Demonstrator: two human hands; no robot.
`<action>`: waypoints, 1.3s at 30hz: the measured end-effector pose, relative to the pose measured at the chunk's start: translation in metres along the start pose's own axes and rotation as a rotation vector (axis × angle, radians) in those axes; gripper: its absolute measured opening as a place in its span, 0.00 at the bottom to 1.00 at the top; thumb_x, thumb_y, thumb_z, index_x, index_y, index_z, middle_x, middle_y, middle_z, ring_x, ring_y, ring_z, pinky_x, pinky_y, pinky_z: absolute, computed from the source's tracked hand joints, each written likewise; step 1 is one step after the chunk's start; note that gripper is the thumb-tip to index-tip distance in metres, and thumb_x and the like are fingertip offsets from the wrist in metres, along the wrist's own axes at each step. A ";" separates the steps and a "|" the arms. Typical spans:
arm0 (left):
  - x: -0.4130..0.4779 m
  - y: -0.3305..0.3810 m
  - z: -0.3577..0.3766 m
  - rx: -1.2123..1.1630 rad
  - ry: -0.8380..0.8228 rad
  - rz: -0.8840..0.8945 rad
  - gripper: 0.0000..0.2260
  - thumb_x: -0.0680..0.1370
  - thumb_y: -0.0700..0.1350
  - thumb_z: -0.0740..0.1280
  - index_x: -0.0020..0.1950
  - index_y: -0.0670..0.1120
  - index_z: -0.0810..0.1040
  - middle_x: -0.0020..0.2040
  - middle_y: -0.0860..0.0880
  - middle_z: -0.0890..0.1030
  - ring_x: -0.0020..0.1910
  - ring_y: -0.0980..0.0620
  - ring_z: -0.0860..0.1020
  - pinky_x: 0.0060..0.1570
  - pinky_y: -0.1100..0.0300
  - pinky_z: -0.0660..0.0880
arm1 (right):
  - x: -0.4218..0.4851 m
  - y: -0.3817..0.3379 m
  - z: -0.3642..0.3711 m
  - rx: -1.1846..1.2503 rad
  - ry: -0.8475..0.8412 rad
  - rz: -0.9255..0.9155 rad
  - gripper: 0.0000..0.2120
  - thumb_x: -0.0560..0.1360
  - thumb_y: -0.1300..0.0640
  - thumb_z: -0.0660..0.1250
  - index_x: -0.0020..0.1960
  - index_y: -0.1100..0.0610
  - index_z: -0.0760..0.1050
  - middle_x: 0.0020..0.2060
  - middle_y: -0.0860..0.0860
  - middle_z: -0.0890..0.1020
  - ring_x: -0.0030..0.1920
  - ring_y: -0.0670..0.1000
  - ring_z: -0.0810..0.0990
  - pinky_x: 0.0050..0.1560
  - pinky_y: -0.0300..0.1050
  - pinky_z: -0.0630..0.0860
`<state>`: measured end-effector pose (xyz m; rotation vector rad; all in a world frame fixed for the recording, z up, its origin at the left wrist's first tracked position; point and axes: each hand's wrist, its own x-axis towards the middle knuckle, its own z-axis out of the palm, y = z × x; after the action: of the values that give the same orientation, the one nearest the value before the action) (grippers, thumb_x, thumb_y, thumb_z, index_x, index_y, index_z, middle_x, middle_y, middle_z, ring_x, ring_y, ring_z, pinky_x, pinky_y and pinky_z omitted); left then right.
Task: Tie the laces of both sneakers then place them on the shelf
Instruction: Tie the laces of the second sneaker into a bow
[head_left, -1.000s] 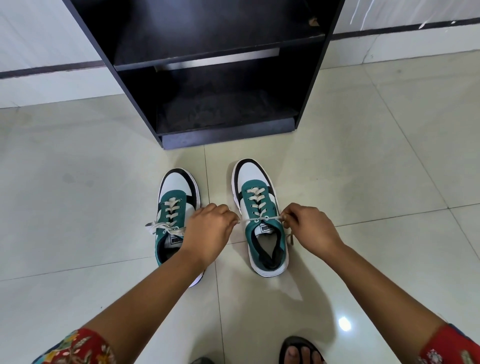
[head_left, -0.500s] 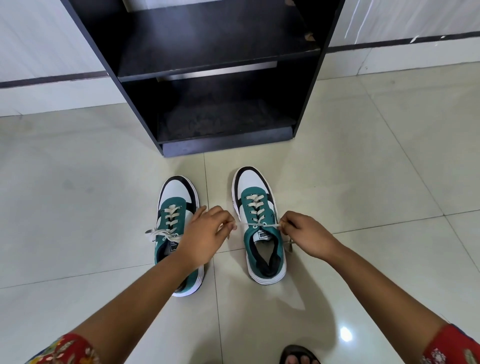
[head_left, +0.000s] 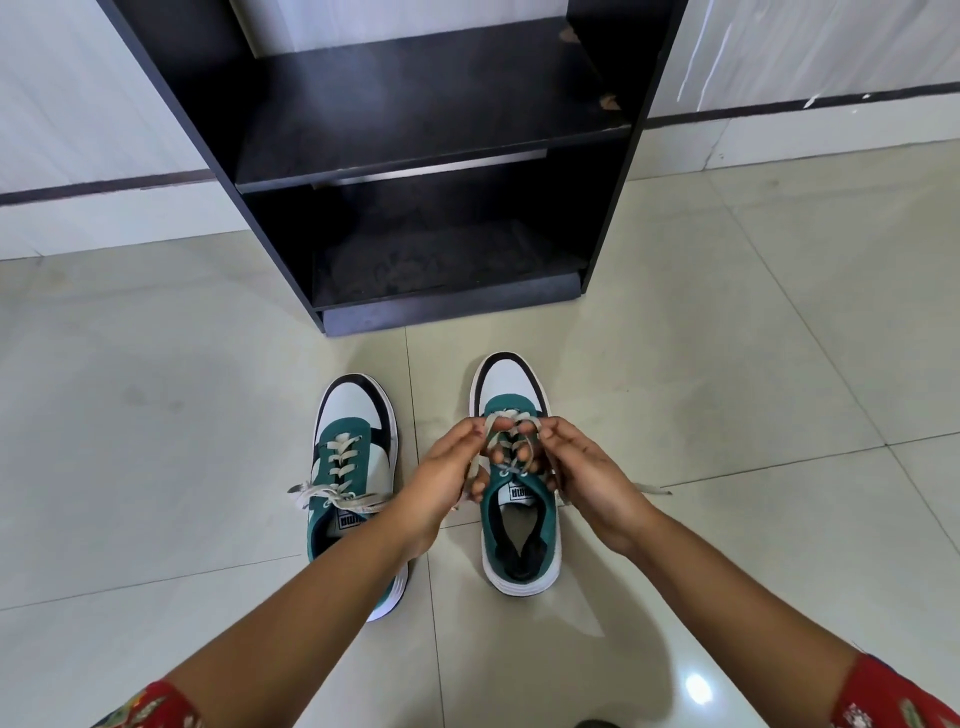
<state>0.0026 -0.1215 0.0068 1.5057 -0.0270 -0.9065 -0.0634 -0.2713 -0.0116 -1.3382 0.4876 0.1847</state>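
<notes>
Left hand (head_left: 441, 483) and right hand (head_left: 582, 478) both pinching lace loops (head_left: 506, 422) over right sneaker (head_left: 519, 519). Left sneaker (head_left: 353, 478) beside, bow tied. Shelf (head_left: 415, 135) ahead on floor.

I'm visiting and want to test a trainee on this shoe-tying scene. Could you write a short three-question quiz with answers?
1. True or false: both hands are working the laces of the right sneaker.
2. Which sneaker already looks tied? A) left sneaker B) right sneaker C) neither
3. Fill in: the black shelf holds ___ sneakers.

Key:
1. True: the left hand and right hand each pinch part of its lace.
2. A.
3. No; both stand on the floor.
</notes>
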 end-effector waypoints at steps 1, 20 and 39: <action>0.000 0.000 0.000 0.045 0.000 0.037 0.14 0.82 0.45 0.52 0.58 0.49 0.76 0.36 0.50 0.74 0.25 0.57 0.65 0.28 0.64 0.62 | 0.001 0.001 0.000 0.001 -0.012 -0.008 0.12 0.80 0.56 0.54 0.53 0.51 0.76 0.36 0.46 0.78 0.35 0.44 0.71 0.35 0.37 0.65; 0.007 -0.004 0.000 0.012 -0.164 0.094 0.09 0.80 0.38 0.57 0.59 0.47 0.63 0.26 0.52 0.75 0.20 0.59 0.61 0.22 0.68 0.57 | 0.006 -0.002 0.005 -0.065 -0.070 -0.016 0.05 0.78 0.62 0.58 0.50 0.54 0.63 0.29 0.48 0.74 0.28 0.43 0.69 0.33 0.39 0.63; 0.012 -0.004 -0.011 0.966 0.092 0.681 0.06 0.74 0.45 0.68 0.45 0.44 0.73 0.50 0.56 0.76 0.42 0.58 0.77 0.41 0.62 0.75 | 0.021 -0.007 0.006 -0.003 -0.061 0.112 0.10 0.78 0.60 0.55 0.43 0.58 0.74 0.19 0.48 0.71 0.21 0.45 0.61 0.24 0.39 0.57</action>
<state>0.0151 -0.1177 -0.0043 2.1968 -0.9670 -0.2345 -0.0409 -0.2700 -0.0133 -1.3054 0.5106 0.3178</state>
